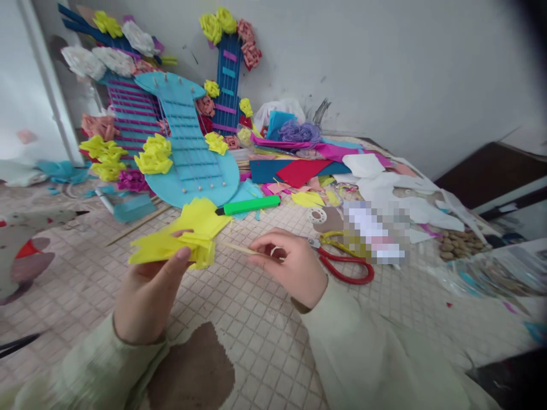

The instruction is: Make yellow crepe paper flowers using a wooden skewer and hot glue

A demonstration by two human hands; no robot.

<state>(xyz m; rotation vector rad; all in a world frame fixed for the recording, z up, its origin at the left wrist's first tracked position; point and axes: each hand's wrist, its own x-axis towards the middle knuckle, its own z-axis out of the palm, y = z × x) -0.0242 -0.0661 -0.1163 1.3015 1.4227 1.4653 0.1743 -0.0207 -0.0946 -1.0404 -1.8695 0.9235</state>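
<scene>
Between the thumb and fingers of my left hand (149, 290) is a folded piece of yellow crepe paper (171, 245), its sheets fanning out to the left and upward. My right hand (288, 262) pinches a thin wooden stick (237, 247) that points left toward the paper; I cannot tell whether its tip touches it. Red-handled scissors (346, 267) lie just right of my right hand. Beyond the paper lies a green marker (252, 205) with a black end.
Paper-flower-covered crafts stand behind, a light blue one (192, 148) nearest. Coloured paper (303, 171) and purple yarn (299, 132) are piled at the back. A glue gun (25, 245) is at left. Nutshell-like pieces (459, 245) and a plastic bag (496, 267) lie right.
</scene>
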